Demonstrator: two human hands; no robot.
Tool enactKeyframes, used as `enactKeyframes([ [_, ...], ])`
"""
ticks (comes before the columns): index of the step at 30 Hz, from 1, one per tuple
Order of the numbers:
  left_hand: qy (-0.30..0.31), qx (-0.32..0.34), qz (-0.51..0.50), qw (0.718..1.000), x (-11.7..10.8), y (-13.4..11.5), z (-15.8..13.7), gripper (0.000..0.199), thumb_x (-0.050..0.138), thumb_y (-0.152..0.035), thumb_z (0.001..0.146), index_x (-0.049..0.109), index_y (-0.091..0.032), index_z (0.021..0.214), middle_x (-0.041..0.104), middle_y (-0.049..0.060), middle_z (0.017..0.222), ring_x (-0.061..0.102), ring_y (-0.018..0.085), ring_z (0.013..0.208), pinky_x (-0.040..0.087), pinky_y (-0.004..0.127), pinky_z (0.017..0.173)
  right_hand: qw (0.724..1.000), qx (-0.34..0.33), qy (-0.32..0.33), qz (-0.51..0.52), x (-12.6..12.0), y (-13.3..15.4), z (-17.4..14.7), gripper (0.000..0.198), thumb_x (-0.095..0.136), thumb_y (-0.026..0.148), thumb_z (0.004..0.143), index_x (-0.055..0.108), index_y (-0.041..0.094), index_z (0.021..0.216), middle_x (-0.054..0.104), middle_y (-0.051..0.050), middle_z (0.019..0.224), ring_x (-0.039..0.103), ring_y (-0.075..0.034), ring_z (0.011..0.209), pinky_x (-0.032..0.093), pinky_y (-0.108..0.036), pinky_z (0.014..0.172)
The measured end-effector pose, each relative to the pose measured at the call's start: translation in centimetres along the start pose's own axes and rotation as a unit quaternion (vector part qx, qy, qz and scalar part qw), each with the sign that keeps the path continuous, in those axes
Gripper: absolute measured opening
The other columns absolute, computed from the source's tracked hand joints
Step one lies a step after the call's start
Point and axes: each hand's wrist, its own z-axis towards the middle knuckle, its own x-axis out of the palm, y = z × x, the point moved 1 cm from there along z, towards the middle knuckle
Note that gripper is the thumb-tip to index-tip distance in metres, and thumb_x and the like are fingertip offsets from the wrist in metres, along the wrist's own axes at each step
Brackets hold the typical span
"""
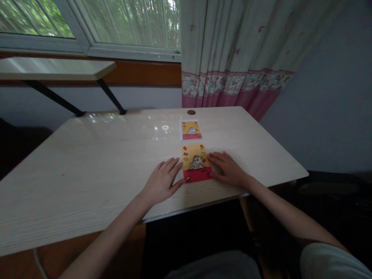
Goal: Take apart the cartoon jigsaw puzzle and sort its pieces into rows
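A yellow and red picture puzzle with a white cartoon animal lies flat near the desk's front edge. My left hand rests at its left side, fingers stretched out, with fingertips at the picture's edge. On the opposite side, my right hand lies with its fingers extended and the tips touching the right edge. Neither hand grasps anything. Just beyond is a smaller card printed with the same picture and bordered in white on its left side.
The pale wooden desk has a round cable hole at the back. A raised shelf on black supports stands at the back left. Behind are a window and a patterned curtain.
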Motion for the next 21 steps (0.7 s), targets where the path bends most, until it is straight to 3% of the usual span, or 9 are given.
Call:
enactKeyframes([
  [5, -0.003, -0.001, 0.002, 1.0, -0.1, 0.0, -0.1, 0.052, 0.04, -0.048, 0.087, 0.041, -0.02, 0.13, 0.042, 0.013, 0.139, 0.038, 0.029, 0.127, 0.035, 0.05, 0.1, 0.999, 0.0, -0.033, 0.016, -0.2, 0.0, -0.2, 0.052, 0.051, 0.049, 0.082, 0.049, 0.022, 0.127, 0.05, -0.01, 0.131, 0.045, -0.026, 0.12, 0.028, -0.051, 0.105],
  [15, -0.019, 0.004, -0.026, 0.999, 0.0, 0.4, 0.0, 0.048, 0.041, -0.048, 0.088, 0.045, -0.02, 0.127, 0.046, 0.013, 0.135, 0.042, 0.027, 0.124, 0.037, 0.048, 0.099, 0.995, 0.016, -0.067, 0.077, -0.3, -0.3, -0.1, 0.041, 0.045, 0.036, 0.088, 0.049, 0.019, 0.126, 0.057, -0.011, 0.12, 0.05, -0.023, 0.111, 0.038, -0.044, 0.098],
  [21, -0.057, -0.02, -0.04, 0.997, -1.2, 3.4, 3.3, 0.036, 0.039, -0.037, 0.09, 0.055, -0.018, 0.116, 0.058, 0.011, 0.117, 0.054, 0.024, 0.106, 0.044, 0.043, 0.088, 0.996, 0.0, -0.057, 0.071, -0.4, -1.4, 1.0, 0.038, 0.044, 0.035, 0.089, 0.052, 0.021, 0.123, 0.058, -0.009, 0.119, 0.051, -0.022, 0.11, 0.039, -0.042, 0.095],
])
